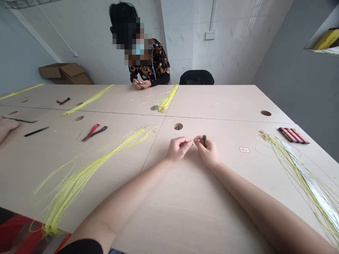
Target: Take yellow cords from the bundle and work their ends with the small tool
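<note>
Over the middle of the pale table (169,197), my left hand (179,148) pinches, thumb and finger together, at something too small to make out. Close to its right, my right hand (208,150) is closed around a short black and yellow tool (204,141) that stands upright between the fingers. Its thumb and fingertip meet at a tiny pale piece between the two hands. A bundle of yellow lines (106,158) lies left of my left hand. Another yellowish bundle (299,169) lies to the right, beside a small label (244,150).
Red-handled pliers (94,132) lie at left, near a black tool (36,131). Several red-and-black packs (293,135) sit at right. A person (150,67) leans on the far edge near more yellow lines (169,98). Another person's hand (7,127) shows far left. The table has round holes (178,126).
</note>
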`<state>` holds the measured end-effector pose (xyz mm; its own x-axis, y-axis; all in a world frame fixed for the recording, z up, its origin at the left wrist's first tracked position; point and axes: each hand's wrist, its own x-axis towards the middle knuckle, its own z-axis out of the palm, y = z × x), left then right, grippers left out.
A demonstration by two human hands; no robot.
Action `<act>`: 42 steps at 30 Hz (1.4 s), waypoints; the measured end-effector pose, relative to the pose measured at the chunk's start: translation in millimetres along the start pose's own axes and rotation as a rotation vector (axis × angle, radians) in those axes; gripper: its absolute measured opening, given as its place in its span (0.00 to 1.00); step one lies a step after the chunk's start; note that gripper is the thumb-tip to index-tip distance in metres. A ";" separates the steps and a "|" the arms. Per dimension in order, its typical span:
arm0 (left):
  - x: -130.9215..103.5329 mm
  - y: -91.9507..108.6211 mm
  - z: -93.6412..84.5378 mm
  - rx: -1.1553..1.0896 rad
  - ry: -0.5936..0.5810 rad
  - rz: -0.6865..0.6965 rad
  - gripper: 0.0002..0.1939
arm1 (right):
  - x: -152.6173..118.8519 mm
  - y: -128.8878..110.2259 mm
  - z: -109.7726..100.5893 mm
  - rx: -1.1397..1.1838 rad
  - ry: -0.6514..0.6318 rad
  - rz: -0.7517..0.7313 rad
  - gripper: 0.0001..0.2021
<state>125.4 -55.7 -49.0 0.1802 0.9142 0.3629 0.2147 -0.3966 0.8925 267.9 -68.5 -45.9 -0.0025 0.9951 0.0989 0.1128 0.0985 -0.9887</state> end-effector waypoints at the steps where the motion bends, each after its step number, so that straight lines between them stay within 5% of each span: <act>1: -0.1 -0.1 0.1 0.002 0.002 0.001 0.15 | 0.1 0.0 0.0 0.005 -0.001 0.003 0.13; 10: 0.5 0.3 -0.7 -0.006 0.001 -0.005 0.15 | 1.5 5.9 0.2 0.152 0.017 0.024 0.14; 26: 0.8 1.2 -1.4 0.006 -0.012 0.015 0.15 | -0.4 -2.7 0.2 -0.008 -0.011 -0.016 0.13; 42: -2.0 4.1 -2.6 0.293 -0.093 0.275 0.12 | 3.7 8.6 2.8 0.233 0.035 0.051 0.10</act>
<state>123.5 -59.0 -45.4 0.3521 0.7648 0.5395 0.4080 -0.6442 0.6470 266.1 -64.0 -54.3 0.0325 0.9983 0.0483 -0.1209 0.0519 -0.9913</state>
